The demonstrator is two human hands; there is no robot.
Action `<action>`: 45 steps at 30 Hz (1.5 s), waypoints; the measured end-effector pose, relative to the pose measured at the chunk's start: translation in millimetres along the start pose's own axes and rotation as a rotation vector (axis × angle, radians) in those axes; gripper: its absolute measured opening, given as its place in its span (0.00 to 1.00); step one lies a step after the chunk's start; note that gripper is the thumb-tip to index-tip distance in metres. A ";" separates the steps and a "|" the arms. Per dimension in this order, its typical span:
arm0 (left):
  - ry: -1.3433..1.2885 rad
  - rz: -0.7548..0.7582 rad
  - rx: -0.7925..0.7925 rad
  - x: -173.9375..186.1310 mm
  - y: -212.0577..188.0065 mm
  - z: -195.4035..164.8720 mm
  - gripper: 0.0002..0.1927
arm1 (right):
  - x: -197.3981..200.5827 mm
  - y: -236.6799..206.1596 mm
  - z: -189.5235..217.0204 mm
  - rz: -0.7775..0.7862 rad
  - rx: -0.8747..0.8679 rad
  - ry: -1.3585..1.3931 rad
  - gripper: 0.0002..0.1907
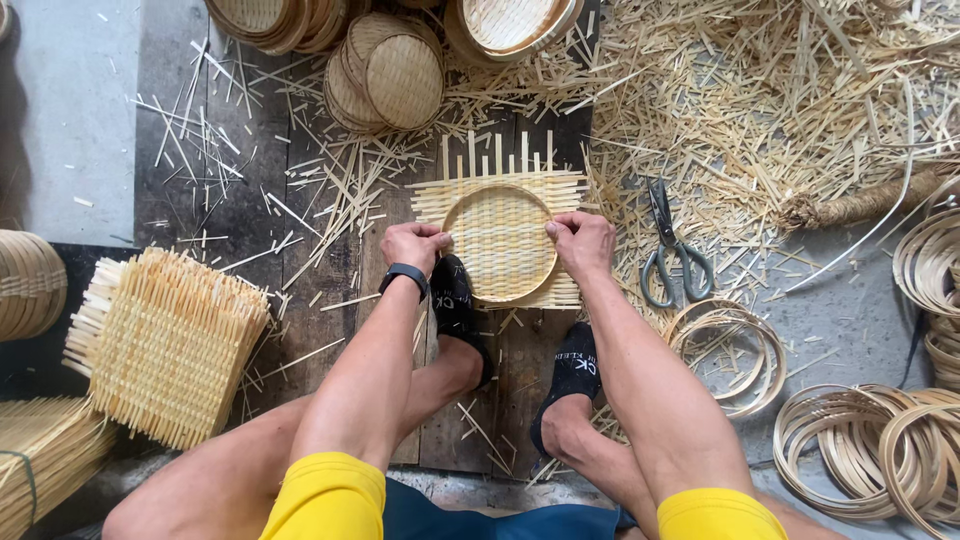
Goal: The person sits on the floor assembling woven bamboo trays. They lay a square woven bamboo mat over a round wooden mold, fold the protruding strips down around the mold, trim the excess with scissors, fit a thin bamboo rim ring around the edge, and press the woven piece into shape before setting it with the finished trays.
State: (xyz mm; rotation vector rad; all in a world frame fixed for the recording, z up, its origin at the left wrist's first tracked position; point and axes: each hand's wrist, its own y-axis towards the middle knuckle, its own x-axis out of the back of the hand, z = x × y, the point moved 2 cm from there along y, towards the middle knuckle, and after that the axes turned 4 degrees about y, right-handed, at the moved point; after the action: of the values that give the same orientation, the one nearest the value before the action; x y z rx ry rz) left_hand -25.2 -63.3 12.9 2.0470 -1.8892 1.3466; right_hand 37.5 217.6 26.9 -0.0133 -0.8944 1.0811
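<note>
A square woven bamboo mat (560, 185) lies on the dark wooden board, with a round bamboo hoop (497, 191) pressed into its middle so it forms a shallow dish (500, 240). My left hand (415, 245) grips the hoop's left rim, a black band on that wrist. My right hand (580, 240) grips the right rim. Both feet in black socks (455, 300) rest just below the mat, holding its near edge.
A stack of flat woven mats (165, 345) sits at left. Finished round trays (390, 70) lie at the top. Scissors (672, 250) lie right of the mat, bamboo hoops (870, 445) at lower right, loose bamboo strips (780, 100) at upper right.
</note>
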 end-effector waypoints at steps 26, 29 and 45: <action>0.347 -0.007 -1.103 -42.8 11.0 -71.0 0.13 | -50.4 -93.7 -17.9 0.179 -0.380 0.296 0.23; 0.232 -0.004 -0.975 -58.9 24.5 -69.3 0.10 | -77.6 -114.8 -24.2 0.214 -0.510 0.724 0.20; 0.218 0.156 -0.810 -60.6 29.3 -70.3 0.11 | -70.5 -121.3 -28.0 0.242 -0.339 0.379 0.17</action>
State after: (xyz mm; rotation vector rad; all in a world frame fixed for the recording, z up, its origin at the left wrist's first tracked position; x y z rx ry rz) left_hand -80.4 16.5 5.2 1.3208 -2.0420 0.6016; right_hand 135.1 113.6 15.3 -0.6027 -0.7316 1.0907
